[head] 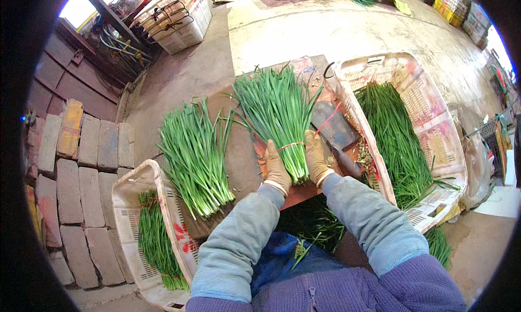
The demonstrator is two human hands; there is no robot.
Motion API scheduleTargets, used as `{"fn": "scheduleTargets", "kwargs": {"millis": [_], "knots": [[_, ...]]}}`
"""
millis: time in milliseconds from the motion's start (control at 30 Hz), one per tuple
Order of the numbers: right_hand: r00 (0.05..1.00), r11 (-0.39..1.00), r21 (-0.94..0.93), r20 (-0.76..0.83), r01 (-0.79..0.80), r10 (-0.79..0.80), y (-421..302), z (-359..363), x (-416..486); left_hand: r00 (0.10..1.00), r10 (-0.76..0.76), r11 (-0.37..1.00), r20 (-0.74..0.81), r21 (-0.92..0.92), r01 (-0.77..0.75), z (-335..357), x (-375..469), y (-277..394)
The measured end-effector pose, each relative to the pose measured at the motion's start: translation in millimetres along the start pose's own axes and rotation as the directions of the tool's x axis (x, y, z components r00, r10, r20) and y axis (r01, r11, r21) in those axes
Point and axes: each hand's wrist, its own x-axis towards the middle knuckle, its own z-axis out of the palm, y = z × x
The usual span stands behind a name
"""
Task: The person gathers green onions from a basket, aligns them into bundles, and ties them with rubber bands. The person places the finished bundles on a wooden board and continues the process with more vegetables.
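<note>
A bundle of garlic chives (281, 112) lies on a low work board (293, 198), its pale cut ends towards me. A red band (291, 145) circles it near the stems. My gloved left hand (277, 165) presses against its left side, thumb up. On the opposite side my gloved right hand (317, 155) grips it, and a red strand (329, 118) sticks up beside that thumb. Just right of this hand lies a cleaver (334, 125) with a dark blade, its handle partly behind my sleeve. Loose chives (199, 161) rest in a second pile on the left.
A white plastic crate (439, 120) at right holds chives (395, 145); another crate (156, 169) at left holds tied bundles (156, 238). Stacked bricks (81, 190) line the left side. Stem trimmings (366, 157) lie near the cleaver. Farther off stands a crate stack (179, 27).
</note>
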Motion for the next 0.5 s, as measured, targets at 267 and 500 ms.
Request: {"fn": "scheduleTargets", "kwargs": {"millis": [267,500], "knots": [[0.797,0.950,0.101,0.575,-0.295,0.186,-67,11,-5,0.950,-0.221,0.972,0.220,0.135,0.195,7,2,55],[0.849,0.975,0.175,0.488,0.136,-0.206,-129,24,-10,0.892,0.254,0.936,0.374,0.136,-0.324,44,-21,101]]}}
